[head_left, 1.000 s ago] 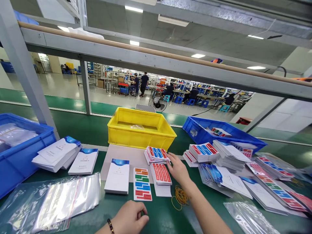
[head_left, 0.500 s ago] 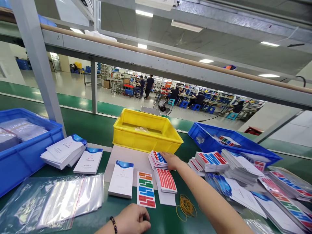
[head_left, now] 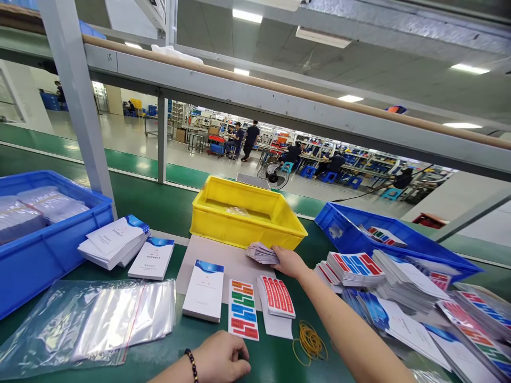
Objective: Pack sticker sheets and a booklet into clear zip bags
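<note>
Green worktop (head_left: 279,361) below, the right hand (head_left: 290,261) has its fingers gripping the right end of a stack (head_left: 260,253) just before the yellow bin (head_left: 243,232). The left hand (head_left: 221,355), fingers loosely curled, thumb apart, is near a coloured sheet (head_left: 243,309).

Worktop (head_left: 279,361): bags (head_left: 115,324) left, grey board (head_left: 231,256) mid, sticker sheet (head_left: 243,308) across its front edge, rubber bands (head_left: 311,339) right, booklets (head_left: 150,259) both sides.
</note>
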`<state>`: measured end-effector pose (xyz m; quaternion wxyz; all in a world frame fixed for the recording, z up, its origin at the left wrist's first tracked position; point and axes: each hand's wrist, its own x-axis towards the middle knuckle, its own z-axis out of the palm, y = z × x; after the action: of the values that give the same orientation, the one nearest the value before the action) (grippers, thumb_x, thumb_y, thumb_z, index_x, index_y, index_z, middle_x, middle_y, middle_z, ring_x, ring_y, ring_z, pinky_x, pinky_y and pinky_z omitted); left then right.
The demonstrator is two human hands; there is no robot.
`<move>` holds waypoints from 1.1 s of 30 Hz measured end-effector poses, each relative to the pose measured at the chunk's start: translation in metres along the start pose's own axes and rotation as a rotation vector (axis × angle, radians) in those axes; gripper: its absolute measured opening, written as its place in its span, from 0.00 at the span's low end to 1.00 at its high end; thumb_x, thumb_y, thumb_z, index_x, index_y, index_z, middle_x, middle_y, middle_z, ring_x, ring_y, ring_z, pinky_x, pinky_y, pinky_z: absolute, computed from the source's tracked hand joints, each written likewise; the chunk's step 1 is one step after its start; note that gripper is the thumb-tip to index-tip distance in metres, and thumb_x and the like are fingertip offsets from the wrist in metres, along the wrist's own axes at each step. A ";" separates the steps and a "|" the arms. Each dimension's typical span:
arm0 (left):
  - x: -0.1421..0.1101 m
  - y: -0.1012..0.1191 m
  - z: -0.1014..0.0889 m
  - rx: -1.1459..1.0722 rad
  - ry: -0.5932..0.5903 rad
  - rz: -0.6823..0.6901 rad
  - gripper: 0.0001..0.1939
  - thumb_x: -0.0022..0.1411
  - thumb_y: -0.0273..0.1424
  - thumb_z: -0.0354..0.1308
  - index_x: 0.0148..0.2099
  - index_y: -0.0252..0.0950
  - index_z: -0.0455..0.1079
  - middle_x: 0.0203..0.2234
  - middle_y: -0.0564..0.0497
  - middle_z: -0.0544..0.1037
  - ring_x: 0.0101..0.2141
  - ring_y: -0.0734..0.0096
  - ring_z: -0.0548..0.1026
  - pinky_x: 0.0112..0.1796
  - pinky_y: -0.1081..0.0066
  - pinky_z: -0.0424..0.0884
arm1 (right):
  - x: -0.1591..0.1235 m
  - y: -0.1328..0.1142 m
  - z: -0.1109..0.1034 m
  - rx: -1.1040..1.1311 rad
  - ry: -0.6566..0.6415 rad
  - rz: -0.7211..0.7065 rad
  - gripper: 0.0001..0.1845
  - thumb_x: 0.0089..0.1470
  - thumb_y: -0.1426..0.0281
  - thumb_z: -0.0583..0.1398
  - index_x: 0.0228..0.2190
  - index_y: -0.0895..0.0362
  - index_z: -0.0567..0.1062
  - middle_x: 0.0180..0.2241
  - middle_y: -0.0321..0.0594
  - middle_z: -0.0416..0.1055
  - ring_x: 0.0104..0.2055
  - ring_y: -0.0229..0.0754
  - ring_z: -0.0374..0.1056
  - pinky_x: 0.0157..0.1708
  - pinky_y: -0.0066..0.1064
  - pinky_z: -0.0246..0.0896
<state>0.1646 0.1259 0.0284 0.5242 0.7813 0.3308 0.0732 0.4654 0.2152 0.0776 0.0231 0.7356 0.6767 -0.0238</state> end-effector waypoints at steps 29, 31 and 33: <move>-0.020 0.030 -0.025 -1.698 0.307 -0.004 0.22 0.56 0.33 0.56 0.52 0.29 0.61 0.34 0.40 0.80 0.34 0.53 0.78 0.41 0.52 0.70 | -0.189 -0.165 0.037 1.483 0.253 0.062 0.16 0.51 0.56 0.58 0.38 0.51 0.76 0.52 0.44 0.65 0.55 0.52 0.59 0.52 0.41 0.59; -0.020 0.028 -0.026 -1.726 0.234 -0.007 0.22 0.57 0.34 0.55 0.52 0.29 0.61 0.34 0.39 0.80 0.36 0.52 0.78 0.43 0.51 0.69 | -0.189 -0.163 0.033 1.369 0.330 0.015 0.10 0.50 0.60 0.60 0.30 0.53 0.77 0.47 0.45 0.68 0.50 0.51 0.64 0.47 0.40 0.63; -0.019 0.026 -0.026 -1.751 0.126 0.010 0.23 0.57 0.36 0.55 0.52 0.27 0.62 0.35 0.38 0.79 0.39 0.50 0.76 0.45 0.50 0.67 | -0.190 -0.162 0.025 1.233 0.396 -0.061 0.08 0.51 0.63 0.59 0.26 0.53 0.74 0.41 0.44 0.69 0.46 0.49 0.66 0.44 0.38 0.65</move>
<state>0.1492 0.1284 0.0668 0.9158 0.0945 0.1807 0.3461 0.2884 0.0385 0.0654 -0.5294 0.5849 0.5507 -0.2727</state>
